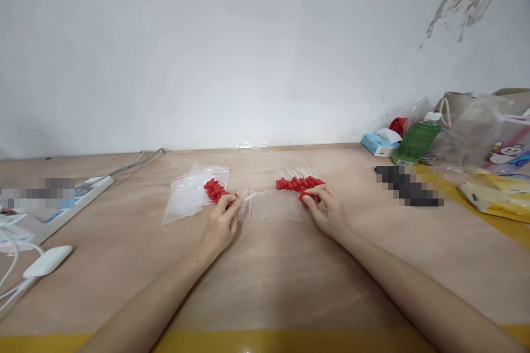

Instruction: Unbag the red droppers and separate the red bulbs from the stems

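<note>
My left hand (223, 223) is closed in a pinch on a thin white stick (250, 196), which points right over a row of clear slender tubes (273, 207). Red oblong heads (213, 190) lie in a cluster just beyond that hand, partly covered by its fingers. At the right end of the tubes, my right hand (330, 212) pinches a small red piece (306, 199); its exact kind is hard to make out. Behind the tubes, several white sticks with red heads (300, 182) lie side by side, their pale ends pointing toward the wall.
Clear plastic bags (182, 197) lie flat at the left. Further left are a power strip (62, 212) and a white charger with cables (47, 262). To the right stand a green bottle (417, 140), a blue tissue box (376, 144) and plastic packaging (476, 127); a blurred dark object (408, 186) lies nearer.
</note>
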`<state>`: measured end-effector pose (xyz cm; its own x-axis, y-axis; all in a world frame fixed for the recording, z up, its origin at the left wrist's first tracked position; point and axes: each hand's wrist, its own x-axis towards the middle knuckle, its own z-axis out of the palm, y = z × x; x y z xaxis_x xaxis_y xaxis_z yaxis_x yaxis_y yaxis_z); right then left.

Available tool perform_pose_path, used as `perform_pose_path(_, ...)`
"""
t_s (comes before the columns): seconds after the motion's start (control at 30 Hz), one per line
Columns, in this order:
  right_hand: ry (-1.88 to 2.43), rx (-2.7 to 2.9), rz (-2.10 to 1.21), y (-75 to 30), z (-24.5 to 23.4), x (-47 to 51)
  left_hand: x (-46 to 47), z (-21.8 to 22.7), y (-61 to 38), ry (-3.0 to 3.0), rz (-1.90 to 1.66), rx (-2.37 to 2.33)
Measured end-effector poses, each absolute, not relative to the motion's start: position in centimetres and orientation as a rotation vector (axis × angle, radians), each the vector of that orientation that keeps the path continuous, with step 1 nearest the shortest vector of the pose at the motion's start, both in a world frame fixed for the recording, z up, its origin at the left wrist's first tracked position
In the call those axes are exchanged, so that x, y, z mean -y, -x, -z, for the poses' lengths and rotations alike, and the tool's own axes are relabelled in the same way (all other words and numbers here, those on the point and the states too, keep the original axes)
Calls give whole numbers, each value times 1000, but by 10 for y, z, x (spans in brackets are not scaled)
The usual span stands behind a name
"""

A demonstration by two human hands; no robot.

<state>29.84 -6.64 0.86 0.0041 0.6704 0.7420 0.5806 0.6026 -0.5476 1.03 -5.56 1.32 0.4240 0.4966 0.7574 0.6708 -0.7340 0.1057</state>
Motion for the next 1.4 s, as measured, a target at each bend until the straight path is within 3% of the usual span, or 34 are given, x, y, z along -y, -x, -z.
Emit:
perform_pose_path(0.33,1447,1424,-342,-340,7,40,33,-8,-18,2327,1108,1072)
perform_pose_path(0.83,1754,1598,-166,-337,1,41,44,-6,-30,2506,1105,1117)
perform_pose_path(1.23,1714,1561,26,-336,1,42,57,-13,-13,2599,1167,1046)
perform_pose_path(1.4,1759,1642,123,-334,-11,31,55,-14,-17,2687,873,1026)
